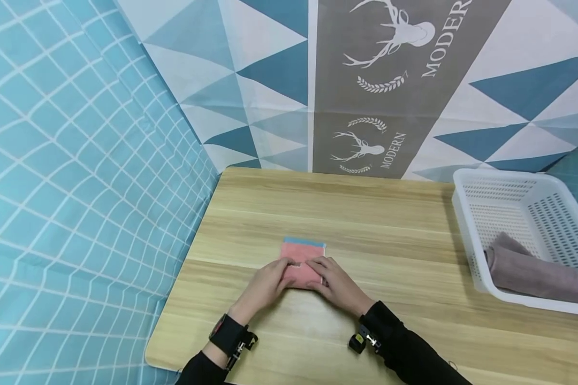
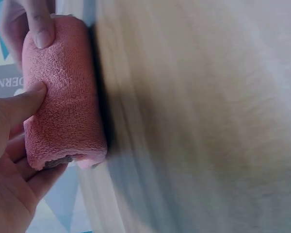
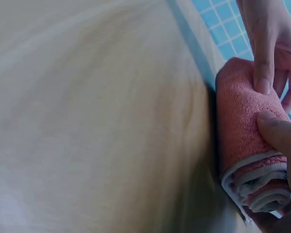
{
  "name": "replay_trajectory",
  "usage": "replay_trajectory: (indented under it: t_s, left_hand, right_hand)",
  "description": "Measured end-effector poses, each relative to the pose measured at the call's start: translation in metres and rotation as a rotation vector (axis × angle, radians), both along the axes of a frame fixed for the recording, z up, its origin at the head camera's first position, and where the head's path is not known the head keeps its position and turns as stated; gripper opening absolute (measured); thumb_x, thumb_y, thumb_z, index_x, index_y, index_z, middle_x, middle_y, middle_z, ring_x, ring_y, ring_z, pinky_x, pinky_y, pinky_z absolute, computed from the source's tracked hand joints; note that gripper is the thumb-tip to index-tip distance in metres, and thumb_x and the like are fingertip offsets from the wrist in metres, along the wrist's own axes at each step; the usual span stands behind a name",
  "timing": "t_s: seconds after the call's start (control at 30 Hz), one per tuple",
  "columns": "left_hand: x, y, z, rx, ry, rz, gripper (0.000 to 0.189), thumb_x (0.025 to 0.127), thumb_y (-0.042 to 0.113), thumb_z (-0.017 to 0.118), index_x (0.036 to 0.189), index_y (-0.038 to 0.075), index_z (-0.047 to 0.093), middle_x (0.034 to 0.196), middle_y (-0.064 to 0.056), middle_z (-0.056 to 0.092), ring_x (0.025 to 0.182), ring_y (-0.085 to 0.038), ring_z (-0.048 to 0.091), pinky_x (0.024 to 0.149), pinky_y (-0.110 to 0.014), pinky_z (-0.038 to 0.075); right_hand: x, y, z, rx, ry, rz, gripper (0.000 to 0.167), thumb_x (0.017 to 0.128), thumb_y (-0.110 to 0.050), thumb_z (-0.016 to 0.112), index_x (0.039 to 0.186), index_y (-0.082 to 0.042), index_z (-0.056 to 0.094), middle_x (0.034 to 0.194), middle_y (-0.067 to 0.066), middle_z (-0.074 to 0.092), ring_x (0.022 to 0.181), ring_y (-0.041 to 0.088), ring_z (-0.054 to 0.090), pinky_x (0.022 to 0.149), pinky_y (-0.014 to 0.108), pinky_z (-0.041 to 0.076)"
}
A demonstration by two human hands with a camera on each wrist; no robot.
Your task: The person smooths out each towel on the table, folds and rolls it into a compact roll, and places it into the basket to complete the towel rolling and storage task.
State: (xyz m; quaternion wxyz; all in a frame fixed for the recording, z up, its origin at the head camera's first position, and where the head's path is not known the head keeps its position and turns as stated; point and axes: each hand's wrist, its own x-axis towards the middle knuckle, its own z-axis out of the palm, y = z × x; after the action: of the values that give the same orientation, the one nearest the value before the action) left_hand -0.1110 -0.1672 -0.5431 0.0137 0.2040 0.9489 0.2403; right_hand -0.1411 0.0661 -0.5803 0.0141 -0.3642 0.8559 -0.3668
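A pink towel [image 1: 302,250] with a blue strip along its far edge lies on the wooden table, its near part wound into a roll. My left hand [image 1: 266,284] holds the left end of the roll, thumb on the near side and fingers over the top. At the other end, my right hand [image 1: 338,283] grips it the same way. In the left wrist view the rolled towel [image 2: 63,102] shows its fuzzy pink side between both thumbs. Grey-edged spiral layers show at the end of the roll [image 3: 245,121] in the right wrist view.
On the right of the table [image 1: 390,214] stands a white perforated basket [image 1: 472,256] with a rolled mauve towel [image 1: 539,275] inside. Blue checked cloth [image 1: 77,160] hangs on the left, and a patterned cloth [image 1: 270,80] hangs behind the table.
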Motion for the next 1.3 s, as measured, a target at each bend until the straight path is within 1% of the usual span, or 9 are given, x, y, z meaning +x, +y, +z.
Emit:
replay_trajectory:
  t_s: [0.13, 0.3, 0.43, 0.57, 0.73, 0.9, 1.07, 1.17, 1.3]
  left_hand:
    - [-0.009, -0.002, 0.0, 0.0, -0.031, 0.004, 0.038, 0.1, 0.027, 0.059, 0.134, 0.008, 0.057, 0.131, -0.008, 0.062, 0.123, -0.025, 0.059, 0.104, -0.039, 0.048]
    - [-0.011, -0.004, -0.007, -0.059, 0.114, -0.005, 0.037, 0.103, 0.027, 0.055, 0.133, 0.004, 0.059, 0.13, -0.011, 0.058, 0.122, -0.026, 0.056, 0.104, -0.04, 0.046]
    - [-0.007, -0.009, -0.013, -0.043, 0.225, -0.002, 0.03, 0.102, 0.023, 0.057, 0.127, 0.007, 0.062, 0.126, -0.009, 0.059, 0.121, -0.024, 0.055, 0.107, -0.04, 0.043]
    - [-0.007, -0.011, -0.013, -0.051, 0.302, -0.066, 0.033, 0.096, 0.026, 0.067, 0.124, 0.009, 0.064, 0.127, -0.007, 0.061, 0.123, -0.023, 0.055, 0.112, -0.04, 0.039]
    - [-0.016, -0.01, -0.014, -0.146, 0.312, -0.108, 0.06, 0.081, 0.032, 0.082, 0.132, 0.009, 0.058, 0.133, -0.006, 0.058, 0.128, -0.023, 0.052, 0.114, -0.039, 0.036]
    - [-0.028, 0.009, -0.018, -0.152, 0.261, -0.097, 0.052, 0.082, 0.008, 0.078, 0.13, 0.005, 0.06, 0.132, -0.011, 0.062, 0.128, -0.026, 0.054, 0.111, -0.041, 0.041]
    - [-0.046, 0.022, -0.009, -0.069, 0.086, -0.131, 0.044, 0.08, -0.002, 0.076, 0.122, 0.003, 0.067, 0.121, -0.01, 0.069, 0.119, -0.027, 0.061, 0.105, -0.04, 0.047]
    - [-0.055, 0.021, -0.002, -0.055, -0.001, -0.153, 0.038, 0.082, 0.003, 0.076, 0.119, 0.007, 0.069, 0.117, -0.007, 0.071, 0.113, -0.026, 0.064, 0.102, -0.041, 0.049]
    - [-0.059, 0.012, 0.005, -0.017, -0.099, -0.117, 0.031, 0.084, 0.008, 0.077, 0.115, 0.012, 0.072, 0.115, -0.004, 0.072, 0.11, -0.025, 0.066, 0.098, -0.042, 0.052]
  right_hand:
    - [-0.008, -0.002, 0.001, 0.021, -0.089, -0.003, 0.052, 0.101, -0.039, 0.057, 0.142, -0.009, 0.053, 0.137, 0.005, 0.056, 0.127, 0.02, 0.052, 0.104, 0.041, 0.047]
    - [-0.013, -0.004, 0.003, 0.013, -0.249, -0.023, 0.052, 0.102, -0.044, 0.053, 0.142, -0.011, 0.054, 0.141, 0.008, 0.055, 0.135, 0.025, 0.048, 0.111, 0.045, 0.04]
    - [-0.016, -0.012, 0.003, -0.013, -0.368, -0.028, 0.051, 0.101, -0.047, 0.051, 0.141, -0.016, 0.056, 0.145, 0.006, 0.053, 0.14, 0.026, 0.044, 0.114, 0.047, 0.036]
    - [-0.019, -0.016, 0.007, -0.049, -0.484, -0.072, 0.047, 0.101, -0.05, 0.051, 0.136, -0.021, 0.06, 0.143, 0.004, 0.056, 0.137, 0.025, 0.048, 0.112, 0.047, 0.039]
    - [-0.027, -0.016, 0.014, -0.052, -0.579, -0.145, 0.053, 0.101, -0.05, 0.05, 0.138, -0.012, 0.058, 0.139, 0.009, 0.059, 0.133, 0.029, 0.052, 0.108, 0.049, 0.042]
    - [-0.032, -0.009, 0.02, 0.025, -0.505, -0.25, 0.043, 0.099, -0.049, 0.055, 0.123, -0.014, 0.065, 0.117, 0.007, 0.069, 0.107, 0.023, 0.065, 0.09, 0.044, 0.052]
    - [-0.031, -0.003, 0.027, 0.171, -0.186, -0.302, 0.035, 0.099, -0.038, 0.06, 0.117, -0.008, 0.067, 0.102, 0.008, 0.069, 0.086, 0.023, 0.065, 0.074, 0.04, 0.053]
    - [-0.03, -0.006, 0.03, 0.158, -0.006, -0.241, 0.033, 0.097, -0.028, 0.064, 0.12, -0.004, 0.066, 0.108, 0.01, 0.065, 0.097, 0.025, 0.062, 0.082, 0.041, 0.053]
    - [-0.025, -0.016, 0.022, 0.196, 0.089, -0.056, 0.062, 0.088, -0.031, 0.074, 0.138, -0.002, 0.052, 0.123, 0.013, 0.06, 0.113, 0.028, 0.058, 0.095, 0.042, 0.051]
